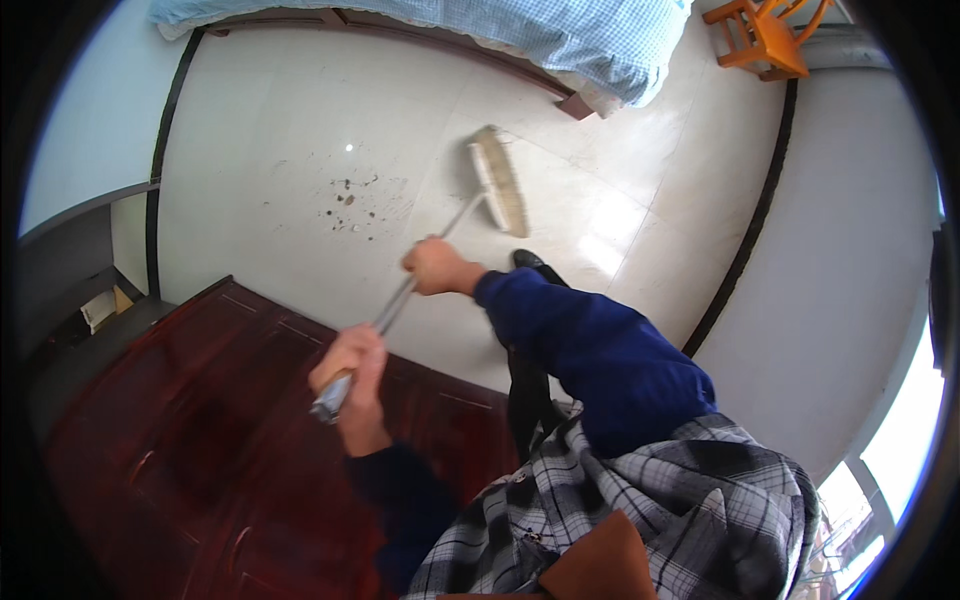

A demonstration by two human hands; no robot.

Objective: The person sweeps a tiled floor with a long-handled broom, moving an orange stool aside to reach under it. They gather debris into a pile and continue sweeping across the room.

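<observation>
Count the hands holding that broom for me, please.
2. The left hand is wrapped around the broom near its handle end; the right hand grips it farther along, nearer the bristles. No other hands are visible.

Spreads out as a pale, glossy tiled floor (300, 110). Bears loose dark debris (348, 200), scattered in one patch.

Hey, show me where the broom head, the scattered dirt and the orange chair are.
Broom head (500, 182): head view, middle of the brush.
Scattered dirt (349, 200): head view, a brown clump amid the specks.
Orange chair (768, 42): head view, its broad flat part, probably the seat.
</observation>
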